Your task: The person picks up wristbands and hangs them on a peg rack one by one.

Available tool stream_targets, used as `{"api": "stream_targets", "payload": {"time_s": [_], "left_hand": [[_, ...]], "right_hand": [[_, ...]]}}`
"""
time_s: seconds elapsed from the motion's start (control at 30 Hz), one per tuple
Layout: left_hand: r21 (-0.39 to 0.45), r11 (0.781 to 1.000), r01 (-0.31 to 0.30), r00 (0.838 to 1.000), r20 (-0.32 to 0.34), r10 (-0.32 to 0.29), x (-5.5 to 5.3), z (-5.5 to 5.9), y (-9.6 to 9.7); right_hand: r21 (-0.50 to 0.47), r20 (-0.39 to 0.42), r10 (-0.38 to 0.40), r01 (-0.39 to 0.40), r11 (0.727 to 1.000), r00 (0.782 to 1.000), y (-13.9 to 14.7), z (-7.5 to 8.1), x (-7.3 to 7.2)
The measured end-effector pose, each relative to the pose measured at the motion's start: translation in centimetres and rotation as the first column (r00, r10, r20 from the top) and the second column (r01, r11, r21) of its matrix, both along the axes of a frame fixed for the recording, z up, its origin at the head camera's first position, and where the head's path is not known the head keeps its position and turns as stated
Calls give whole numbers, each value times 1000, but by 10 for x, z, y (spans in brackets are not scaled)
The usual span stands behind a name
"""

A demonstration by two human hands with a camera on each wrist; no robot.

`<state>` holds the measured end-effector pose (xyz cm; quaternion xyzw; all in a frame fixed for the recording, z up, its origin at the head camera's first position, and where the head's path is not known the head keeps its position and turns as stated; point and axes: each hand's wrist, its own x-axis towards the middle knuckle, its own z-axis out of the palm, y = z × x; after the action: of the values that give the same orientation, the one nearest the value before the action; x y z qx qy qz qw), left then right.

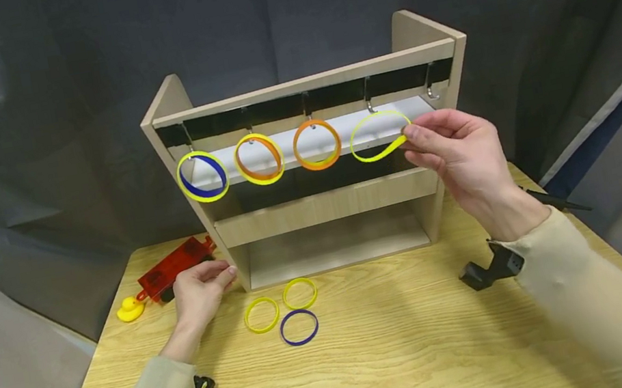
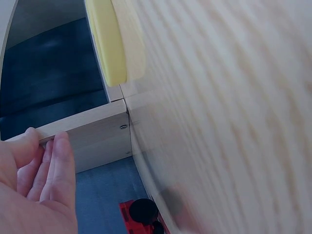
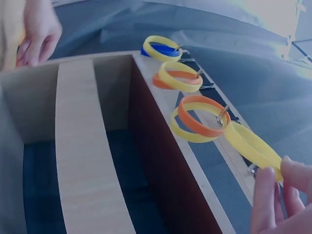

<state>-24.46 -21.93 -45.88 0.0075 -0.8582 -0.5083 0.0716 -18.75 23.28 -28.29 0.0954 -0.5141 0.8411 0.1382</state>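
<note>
My right hand (image 1: 460, 154) pinches a yellow silicone wristband (image 1: 375, 158) by its right side, between thumb and fingertips. The band's far edge is right at the fourth hook (image 1: 370, 104); whether it is over the hook I cannot tell. Low on the left, my left hand (image 1: 203, 289) holds the front edge of the wooden shelf's side panel (image 2: 92, 119) between thumb and fingers. From the other hooks hang paired wristbands: yellow with blue (image 1: 206, 195), yellow with orange (image 1: 263, 180), and orange with yellow (image 3: 202, 117). The rightmost hook (image 1: 431, 89) carries nothing.
On the table before the shelf lie two yellow wristbands (image 1: 264, 330) (image 1: 302, 307) and a dark blue one (image 1: 302, 342). Left of the shelf are a red toy cart (image 1: 174, 268) and a yellow rubber duck (image 1: 130, 310). Dark cloth (image 1: 279, 12) hangs behind.
</note>
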Motion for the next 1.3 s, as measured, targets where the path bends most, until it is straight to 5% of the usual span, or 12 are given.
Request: {"api": "stream_targets", "payload": {"time_s": [0.3, 0.73, 1.3], "left_hand": [[12, 1000, 7, 1000, 6, -7, 0, -1, 1], [13, 1000, 5, 1000, -16, -5, 0, 1, 0], [36, 999, 1, 1000, -19, -1, -2, -1, 0]], "right_hand": [[-169, 33, -58, 63, 984, 998, -7, -4, -13], [-12, 79, -40, 41, 999, 996, -4, -34, -17], [-4, 70, -45, 46, 999, 997, -9, -28, -21]]}}
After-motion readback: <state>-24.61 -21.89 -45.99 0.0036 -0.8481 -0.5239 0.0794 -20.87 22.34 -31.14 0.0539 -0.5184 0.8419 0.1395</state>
